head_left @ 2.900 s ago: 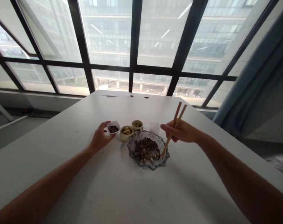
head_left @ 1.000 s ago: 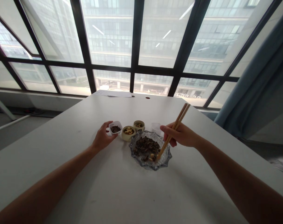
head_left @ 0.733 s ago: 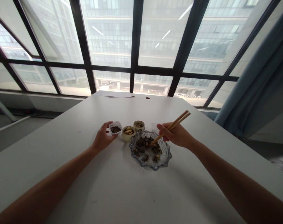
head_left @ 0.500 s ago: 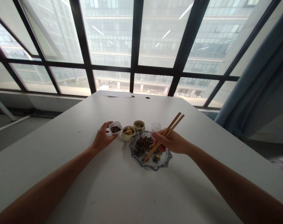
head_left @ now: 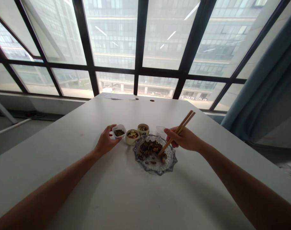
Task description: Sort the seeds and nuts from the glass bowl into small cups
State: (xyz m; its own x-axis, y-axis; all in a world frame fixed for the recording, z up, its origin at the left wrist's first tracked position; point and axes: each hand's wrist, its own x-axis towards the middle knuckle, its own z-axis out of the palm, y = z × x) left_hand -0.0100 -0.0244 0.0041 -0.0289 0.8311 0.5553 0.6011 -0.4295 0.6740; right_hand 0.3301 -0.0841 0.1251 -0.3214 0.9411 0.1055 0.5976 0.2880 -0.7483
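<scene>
My left hand (head_left: 107, 138) grips a small clear plastic container (head_left: 122, 128) by its sides; dark bits (head_left: 118, 132) lie inside it. My right hand (head_left: 183, 138) is closed around a pair of wooden chopsticks (head_left: 177, 131). Their tips reach down into a scalloped glass bowl (head_left: 169, 166), among dark brown pieces (head_left: 150, 148) that look like seeds or nuts. A few pieces lie apart near the bowl's front. Whether the tips pinch a piece, I cannot tell. Beside the plastic container stands a cream cup (head_left: 132, 140) of pale nuts (head_left: 133, 134).
Behind the bowl is a second cream cup (head_left: 143, 126) with pale pieces in it. Another clear plastic container (head_left: 160, 130) stands partly behind my right hand. Papers (head_left: 118, 96) lie at the far edge of the white table (head_left: 116, 191), by the windows.
My right hand has moved right and slightly up. The chopstick tips have shifted from the bowl's front toward the pieces at its middle right. My left hand has stayed about the same.
</scene>
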